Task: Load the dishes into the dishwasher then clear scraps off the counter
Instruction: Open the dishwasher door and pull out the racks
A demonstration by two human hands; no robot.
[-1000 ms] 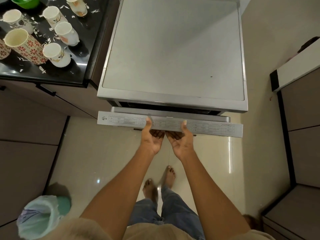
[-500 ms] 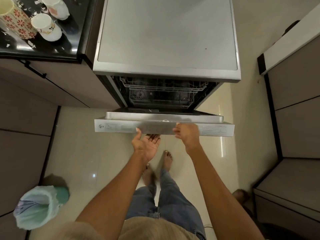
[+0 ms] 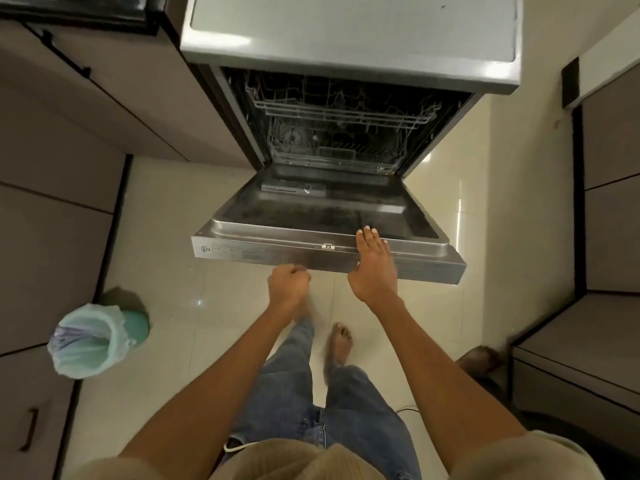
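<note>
The dishwasher (image 3: pixel 349 39) stands between dark cupboards, and its door (image 3: pixel 325 216) hangs far down, almost flat, with the shiny inside facing up. Inside you can see the wire racks (image 3: pixel 343 116), and no dishes show in them. The right hand (image 3: pixel 372 268) lies flat on the door's front edge, a bit right of the middle, with straight fingers (image 3: pixel 369 237) reaching over the rim, so its grip is apart. The left hand (image 3: pixel 288 285) is just below the front edge, near its middle. Its fingers are curled into a fist, but you cannot tell if the grip is clamped on anything under the edge. A green bin (image 3: pixel 97 341) with a bag in it stands on the floor (image 3: pixel 166 237) at the left. Bare feet and blue jeans show below the door
</note>
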